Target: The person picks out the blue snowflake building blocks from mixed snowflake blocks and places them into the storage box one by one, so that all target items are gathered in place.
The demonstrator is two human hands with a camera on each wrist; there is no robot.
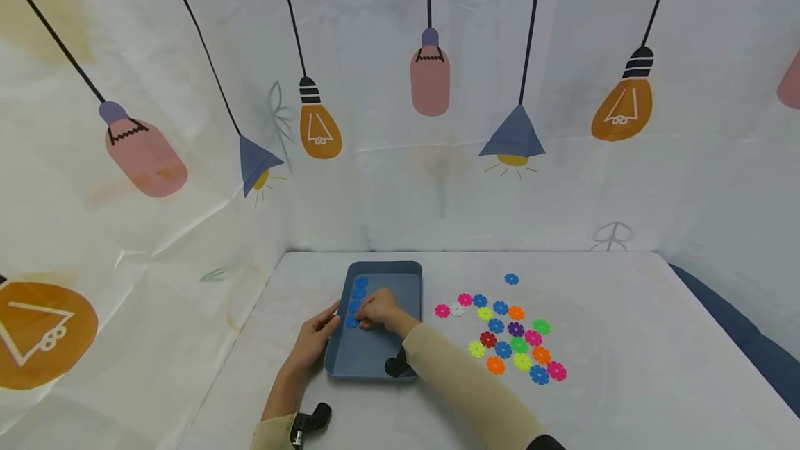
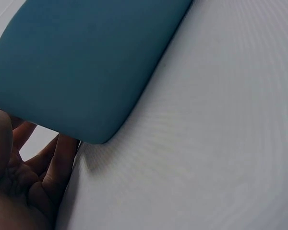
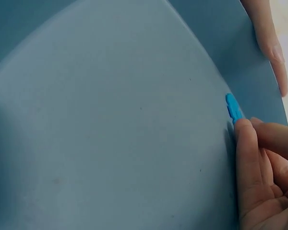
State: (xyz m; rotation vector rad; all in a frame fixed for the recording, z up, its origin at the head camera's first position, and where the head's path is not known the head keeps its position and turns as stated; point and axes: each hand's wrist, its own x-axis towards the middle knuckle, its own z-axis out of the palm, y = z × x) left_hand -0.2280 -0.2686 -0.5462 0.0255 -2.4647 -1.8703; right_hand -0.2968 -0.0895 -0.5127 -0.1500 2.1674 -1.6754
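A blue-grey tray (image 1: 375, 360) lies on the table, with a column of blue notched plastic discs (image 1: 362, 282) along its left side. My left hand (image 1: 310, 340) holds the tray's left rim; in the left wrist view the fingers (image 2: 60, 165) sit against the outer wall. Over the tray, my right hand (image 1: 382, 308) bends down at the lower part of the column. Close up in the right wrist view, its thumb and fingers pinch a blue notched disc (image 3: 233, 108), tilted on edge near the tray's side wall. The fingertips cover part of that disc.
Loose notched discs in several colours lie spread on the white table (image 1: 625, 339) to the right of the tray, among them an orange disc (image 1: 496, 365) and a purple disc (image 1: 515, 329). One blue disc (image 1: 512, 278) lies apart at the back. A lamp-patterned sheet (image 1: 387, 193) hangs behind.
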